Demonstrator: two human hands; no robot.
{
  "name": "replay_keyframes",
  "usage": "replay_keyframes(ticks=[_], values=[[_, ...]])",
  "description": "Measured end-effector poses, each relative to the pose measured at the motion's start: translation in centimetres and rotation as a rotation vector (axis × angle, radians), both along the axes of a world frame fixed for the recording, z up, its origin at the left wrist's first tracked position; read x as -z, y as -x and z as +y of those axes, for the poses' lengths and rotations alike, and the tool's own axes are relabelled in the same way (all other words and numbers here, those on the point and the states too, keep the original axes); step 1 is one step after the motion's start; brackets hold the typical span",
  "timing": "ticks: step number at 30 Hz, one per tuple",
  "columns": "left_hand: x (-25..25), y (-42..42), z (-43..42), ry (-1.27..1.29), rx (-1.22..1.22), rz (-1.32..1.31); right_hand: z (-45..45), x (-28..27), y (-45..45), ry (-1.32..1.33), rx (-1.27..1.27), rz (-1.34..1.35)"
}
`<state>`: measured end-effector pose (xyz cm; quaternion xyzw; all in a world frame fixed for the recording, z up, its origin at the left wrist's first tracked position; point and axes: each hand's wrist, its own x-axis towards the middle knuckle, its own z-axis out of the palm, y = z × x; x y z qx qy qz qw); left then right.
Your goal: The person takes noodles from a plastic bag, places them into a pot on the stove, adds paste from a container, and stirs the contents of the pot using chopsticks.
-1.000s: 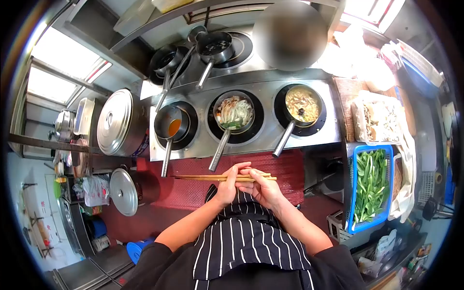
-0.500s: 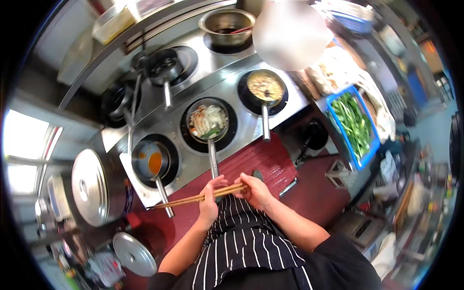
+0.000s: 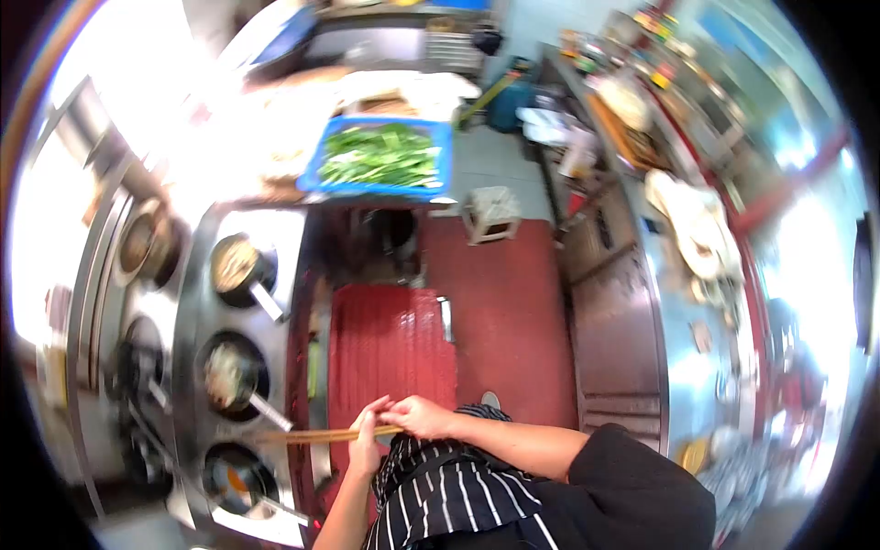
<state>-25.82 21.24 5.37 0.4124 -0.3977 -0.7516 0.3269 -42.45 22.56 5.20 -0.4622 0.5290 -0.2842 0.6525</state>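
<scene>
A pair of long wooden chopsticks lies level in front of my apron, pointing left toward the stove. My right hand pinches their near end. Just beside it, my left hand is closed around the shafts. The far tips blur over the stove edge. Of the three front pans, the lower pan contains something orange. Pale food with some darker bits fills the middle pan. In the upper pan is a pale, yellowish food. No pan is touched by either hand.
Beyond the stove's end stands a blue crate of leafy greens. A white stool rests on the floor near a red mat. Along the right runs a steel counter with cloths. More pots stand along the stove's back row.
My view has swung to the right, so the stove now lies at my left and the right-hand counter shows more fully. Both hands keep the chopsticks at my waist.
</scene>
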Motion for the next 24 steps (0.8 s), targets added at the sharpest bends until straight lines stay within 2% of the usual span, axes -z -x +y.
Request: replay_keyframes(ticks=[4,6,7,8,9,11,13,14,15,17,20,23,24], values=[[-0.1,8.5,2.3,0.059,0.141,-0.080,4.7,-0.8,9.6,-0.025,0.091,-0.001],[-0.7,14.1,4.1,-0.183,0.014,0.028,8.4,0.6,15.8,0.083,0.138,0.007],[-0.3,16.3,5.1,-0.177,0.054,0.008,10.4,2.1,18.9,0.180,0.142,0.027],[0.6,18.5,5.9,-0.201,0.056,-0.029,12.4,4.0,22.2,0.130,0.119,0.158],[1.3,20.6,6.5,-0.229,0.062,-0.069,15.1,6.7,24.9,0.018,0.198,0.150],[2.1,24.9,8.3,-0.305,0.095,-0.103,20.9,11.0,30.1,-0.063,0.187,0.391],[3.2,28.5,9.5,-0.403,0.193,-0.097,26.2,13.5,34.5,-0.241,-0.001,0.450],[3.2,30.8,10.0,-0.379,0.211,-0.195,29.1,13.1,35.8,-0.307,0.021,0.496],[2.9,32.7,10.1,-0.374,0.243,-0.207,31.3,14.2,36.6,-0.397,0.015,0.454],[2.4,36.3,10.5,-0.447,0.264,-0.201,36.0,19.8,36.8,-0.477,0.094,0.294],[2.4,41.6,10.1,-0.459,0.326,-0.229,38.6,19.0,36.8,-0.632,0.278,0.215],[3.1,47.2,8.9,-0.482,0.367,-0.241,39.5,20.3,38.8,-0.701,0.379,0.235],[4.0,49.1,8.4,-0.475,0.430,-0.235,39.5,19.1,40.4,-0.675,0.392,0.256]])
